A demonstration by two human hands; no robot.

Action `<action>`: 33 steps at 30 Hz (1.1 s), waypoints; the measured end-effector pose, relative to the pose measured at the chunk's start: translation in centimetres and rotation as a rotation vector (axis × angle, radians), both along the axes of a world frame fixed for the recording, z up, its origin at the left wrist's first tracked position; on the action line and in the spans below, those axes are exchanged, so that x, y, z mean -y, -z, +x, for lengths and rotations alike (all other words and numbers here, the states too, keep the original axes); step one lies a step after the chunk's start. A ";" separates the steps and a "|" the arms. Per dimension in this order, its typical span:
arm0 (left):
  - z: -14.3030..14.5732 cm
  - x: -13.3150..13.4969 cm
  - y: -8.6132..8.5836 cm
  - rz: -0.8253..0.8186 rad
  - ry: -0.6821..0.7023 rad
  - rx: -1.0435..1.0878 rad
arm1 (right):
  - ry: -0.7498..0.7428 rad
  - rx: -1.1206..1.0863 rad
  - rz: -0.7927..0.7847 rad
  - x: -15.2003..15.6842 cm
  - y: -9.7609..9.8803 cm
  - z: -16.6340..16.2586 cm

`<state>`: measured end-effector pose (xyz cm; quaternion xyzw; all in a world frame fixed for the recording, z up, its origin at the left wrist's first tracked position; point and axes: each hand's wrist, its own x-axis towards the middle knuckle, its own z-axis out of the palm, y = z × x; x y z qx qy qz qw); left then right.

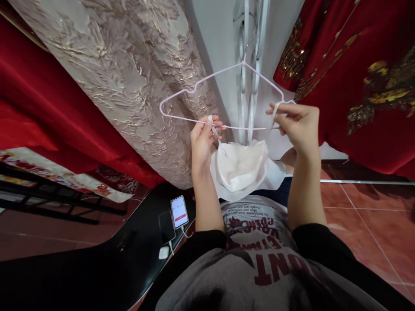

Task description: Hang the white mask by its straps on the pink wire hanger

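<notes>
A pale pink clothes hanger (pixel 243 63) hangs by its metal hook in front of me. A white cloth piece with thin straps (pixel 241 166) rests on my lap below it. My left hand (pixel 201 142) is closed in a pinch on one white strap (pixel 213 128) at the hanger's bottom bar. My right hand (pixel 301 125) pinches the other white strap (pixel 275 115), which loops up by the hanger's right shoulder. Part of that end of the hanger is hidden behind my right hand. The cloth's full shape is bunched and cannot be made out.
Silvery pink textured fabric (pixel 139 77) hangs at the left, and red garments with gold decoration (pixel 372 95) hang at the right. Metal rails (pixel 242 101) run behind the hanger. Two phones, one with a lit screen (pixel 179 211), lie with cables on a black seat (pixel 129 246).
</notes>
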<state>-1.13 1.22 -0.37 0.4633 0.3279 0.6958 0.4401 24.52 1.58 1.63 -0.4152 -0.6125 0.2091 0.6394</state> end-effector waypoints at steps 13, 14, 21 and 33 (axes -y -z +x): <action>0.1 -0.4 0.6 -0.037 0.042 -0.006 | 0.402 -0.376 0.548 -1.4 3.2 5.7; 0.1 -0.5 0.7 -0.042 0.049 -0.008 | 0.460 -0.425 0.573 -0.7 3.0 5.1; 2.0 -0.4 1.3 -0.067 0.123 0.019 | 0.118 0.060 0.286 3.1 0.6 -2.1; -2.0 -1.2 3.4 0.081 -0.295 -0.016 | -0.091 0.334 0.044 3.6 0.3 -2.4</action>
